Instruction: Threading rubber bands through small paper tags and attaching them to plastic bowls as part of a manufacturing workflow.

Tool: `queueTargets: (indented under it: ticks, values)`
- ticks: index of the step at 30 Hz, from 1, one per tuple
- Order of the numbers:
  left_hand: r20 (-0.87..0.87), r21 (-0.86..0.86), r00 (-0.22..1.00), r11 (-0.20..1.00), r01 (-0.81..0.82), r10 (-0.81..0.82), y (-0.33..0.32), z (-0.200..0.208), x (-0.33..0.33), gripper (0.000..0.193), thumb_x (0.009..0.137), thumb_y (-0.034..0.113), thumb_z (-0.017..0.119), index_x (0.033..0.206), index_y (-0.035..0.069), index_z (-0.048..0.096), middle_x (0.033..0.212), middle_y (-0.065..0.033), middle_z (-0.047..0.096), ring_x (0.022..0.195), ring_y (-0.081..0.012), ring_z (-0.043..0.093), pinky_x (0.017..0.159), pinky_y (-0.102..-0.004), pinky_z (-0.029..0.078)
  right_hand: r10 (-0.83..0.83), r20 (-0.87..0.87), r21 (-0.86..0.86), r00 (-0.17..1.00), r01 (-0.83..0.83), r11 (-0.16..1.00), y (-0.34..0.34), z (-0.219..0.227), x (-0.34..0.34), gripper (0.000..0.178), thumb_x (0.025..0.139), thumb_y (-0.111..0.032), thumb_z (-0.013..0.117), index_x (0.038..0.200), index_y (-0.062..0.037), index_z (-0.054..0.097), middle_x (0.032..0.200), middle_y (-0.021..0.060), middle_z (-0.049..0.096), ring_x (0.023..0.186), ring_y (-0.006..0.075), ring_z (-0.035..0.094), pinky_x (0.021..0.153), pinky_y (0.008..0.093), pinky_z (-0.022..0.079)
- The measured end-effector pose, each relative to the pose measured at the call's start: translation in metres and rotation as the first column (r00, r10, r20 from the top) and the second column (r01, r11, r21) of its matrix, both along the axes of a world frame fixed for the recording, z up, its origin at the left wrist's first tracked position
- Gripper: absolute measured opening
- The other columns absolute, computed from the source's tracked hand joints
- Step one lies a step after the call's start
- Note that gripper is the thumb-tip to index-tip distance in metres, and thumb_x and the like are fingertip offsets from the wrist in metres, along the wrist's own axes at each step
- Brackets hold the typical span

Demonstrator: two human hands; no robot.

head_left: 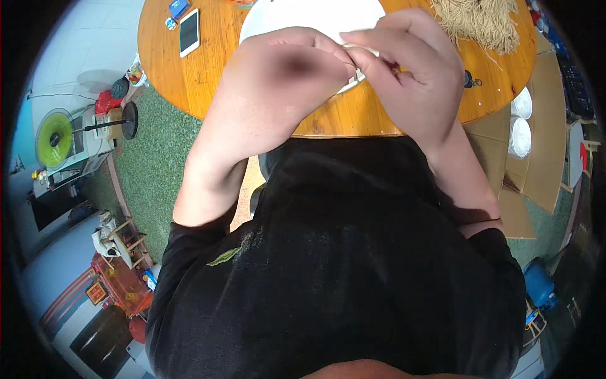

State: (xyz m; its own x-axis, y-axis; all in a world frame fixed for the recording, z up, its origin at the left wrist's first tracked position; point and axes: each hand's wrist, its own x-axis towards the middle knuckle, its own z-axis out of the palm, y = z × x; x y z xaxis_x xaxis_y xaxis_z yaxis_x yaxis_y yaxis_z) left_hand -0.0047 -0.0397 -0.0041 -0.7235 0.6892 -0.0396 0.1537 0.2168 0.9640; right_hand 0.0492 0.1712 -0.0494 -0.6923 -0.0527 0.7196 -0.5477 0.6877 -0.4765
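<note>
Above the near edge of a white round plate [309,14], both hands meet with their fingertips close together. My left hand [284,79] is closed, thumb and forefinger pinched at the meeting point. My right hand [420,76] is closed there too, its thumb tip touching the left fingertips and its other fingers curled. Whatever small thing sits between the fingertips is mostly hidden, and I cannot make out what it is. To the right of the plate lies a bundle of beige strands [483,25], like yarn or thin noodles.
The wooden round table [167,66] also bears a white phone [189,33], a small blue packet [178,8] and a small dark object [468,79]. Cardboard [544,136] and white round containers [520,136] are at the right. A floor fan [54,140] stands left.
</note>
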Motion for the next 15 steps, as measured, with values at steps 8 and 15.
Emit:
queueTargets:
  ticks: [8,15]
  values:
    - [-0.010,0.013,1.000,1.000,-0.003,0.003,0.007,-0.001,-0.006,0.012,0.104,0.006,0.071,0.111,-0.003,0.074,0.100,-0.0070,0.078,0.094,-0.0124,0.074,0.088,-0.0257,0.058,0.051,-0.051,-0.459,0.997,-0.069,0.886,0.000,-0.031,0.024,0.027,0.083,0.000,0.089,0.105,-0.0032,0.073,0.103,0.0062,0.067,0.077,0.0105,0.068,0.062,0.0233,0.056]
    - [-0.067,-0.056,0.997,0.998,-0.042,0.038,0.011,0.000,0.005,0.013,0.103,0.006,0.072,0.111,-0.004,0.074,0.100,-0.0073,0.078,0.094,-0.0120,0.074,0.088,-0.0252,0.059,0.128,0.240,-0.605,0.962,0.045,0.795,-0.021,-0.022,0.034,0.012,0.089,-0.002,0.085,0.098,-0.0016,0.077,0.092,0.0031,0.070,0.077,0.0083,0.066,0.065,0.0212,0.052]
